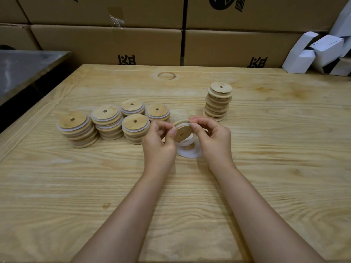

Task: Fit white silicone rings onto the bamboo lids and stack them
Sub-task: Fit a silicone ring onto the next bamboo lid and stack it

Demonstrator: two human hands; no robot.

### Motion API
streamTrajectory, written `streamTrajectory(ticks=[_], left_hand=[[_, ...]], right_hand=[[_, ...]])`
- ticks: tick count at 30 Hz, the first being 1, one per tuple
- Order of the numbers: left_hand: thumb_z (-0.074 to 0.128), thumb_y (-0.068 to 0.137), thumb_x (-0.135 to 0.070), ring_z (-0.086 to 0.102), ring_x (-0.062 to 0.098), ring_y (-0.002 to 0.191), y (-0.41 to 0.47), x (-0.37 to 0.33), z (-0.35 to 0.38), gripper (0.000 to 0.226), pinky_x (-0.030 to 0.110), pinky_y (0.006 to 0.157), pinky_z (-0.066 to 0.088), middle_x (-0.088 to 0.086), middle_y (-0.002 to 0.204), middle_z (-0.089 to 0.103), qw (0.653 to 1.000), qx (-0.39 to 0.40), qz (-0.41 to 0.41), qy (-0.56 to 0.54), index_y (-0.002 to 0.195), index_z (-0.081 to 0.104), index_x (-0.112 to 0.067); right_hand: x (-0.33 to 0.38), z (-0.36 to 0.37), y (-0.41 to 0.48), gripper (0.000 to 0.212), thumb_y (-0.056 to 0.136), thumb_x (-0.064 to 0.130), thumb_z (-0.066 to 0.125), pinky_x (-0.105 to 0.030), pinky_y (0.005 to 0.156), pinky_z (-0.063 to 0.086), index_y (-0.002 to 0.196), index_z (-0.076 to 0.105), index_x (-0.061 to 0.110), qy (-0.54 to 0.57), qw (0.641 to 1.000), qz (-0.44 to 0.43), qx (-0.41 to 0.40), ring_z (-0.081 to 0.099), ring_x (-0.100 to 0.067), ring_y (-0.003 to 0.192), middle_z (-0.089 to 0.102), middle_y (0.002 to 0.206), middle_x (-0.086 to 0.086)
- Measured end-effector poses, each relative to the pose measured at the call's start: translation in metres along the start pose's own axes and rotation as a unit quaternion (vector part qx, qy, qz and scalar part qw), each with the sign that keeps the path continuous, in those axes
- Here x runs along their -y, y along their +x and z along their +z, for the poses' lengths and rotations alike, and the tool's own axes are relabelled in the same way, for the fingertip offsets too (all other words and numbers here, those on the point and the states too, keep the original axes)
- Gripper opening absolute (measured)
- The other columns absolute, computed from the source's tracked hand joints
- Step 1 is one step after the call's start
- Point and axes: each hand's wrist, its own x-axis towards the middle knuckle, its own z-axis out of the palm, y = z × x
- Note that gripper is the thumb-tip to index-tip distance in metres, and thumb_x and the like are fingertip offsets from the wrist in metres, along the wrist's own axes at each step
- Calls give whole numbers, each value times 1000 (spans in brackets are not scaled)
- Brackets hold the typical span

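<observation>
Pinching bamboo lid (183, 132) between left hand (159, 143) and right hand (214, 141) fingers (194, 126), above white rings (189, 149)

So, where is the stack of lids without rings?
In the head view, the plain lid stack stands on the table, right of centre, just beyond the right hand, apart from the ringed stacks at left.

Five stacks of ringed lids (135, 128) sit on the left, one taller stack of bare lids (218, 101) on the right. One single lid (183, 130) is up between the left hand (159, 145) and right hand (214, 141). One heap of white rings (188, 149), too overlapped to count. Six cardboard boxes (106, 44) behind.
</observation>
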Motion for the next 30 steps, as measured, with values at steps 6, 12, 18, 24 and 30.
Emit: streamTrajectory(ticks=[6, 12, 18, 24, 30], left_hand=[[59, 87, 3, 63, 9, 72, 1, -4, 0, 29, 46, 76, 55, -4, 74, 63, 998, -5, -56, -33, 75, 53, -23], [60, 88, 0, 66, 26, 79, 2, -5, 0, 22, 61, 78, 52, 4, 73, 65, 992, 2, -112, -50, 77, 55, -18], [58, 90, -2, 67, 16, 71, 5, -4, -1, 18, 45, 60, 59, -4, 64, 66, 989, -6, -123, -79, 79, 55, -16], [56, 91, -1, 66, 7, 63, 5, -6, -2, 15, 31, 47, 57, -4, 62, 64, 984, -10, -141, -113, 80, 54, -11], [55, 92, -3, 68, 17, 59, 5, -9, -2, 13, 36, 45, 57, 0, 61, 64, 966, -32, -190, -174, 81, 54, -7]], right_hand=[[-2, -3, 3, 21, 83, 1, 66, -10, 73, 46, 77, 68, 22, -2, 1000, 18, -3, 64, 4, 82, 70, 83, 14], [-7, -5, 5, 20, 82, 6, 68, -12, 69, 48, 72, 67, 23, -14, 998, 55, 2, 62, 4, 71, 69, 70, 18], [-8, -4, 4, 13, 84, 10, 68, -36, 79, 52, 72, 66, 16, -2, 995, 95, 10, 62, -12, 77, 69, 78, 3], [-8, -5, 4, 9, 85, 11, 67, -43, 81, 53, 76, 68, 12, 27, 990, 136, 13, 64, -22, 77, 70, 83, -14], [-7, -5, 6, 7, 85, 6, 65, -42, 80, 53, 79, 67, 3, 89, 980, 178, 21, 65, -26, 78, 69, 84, -18]])
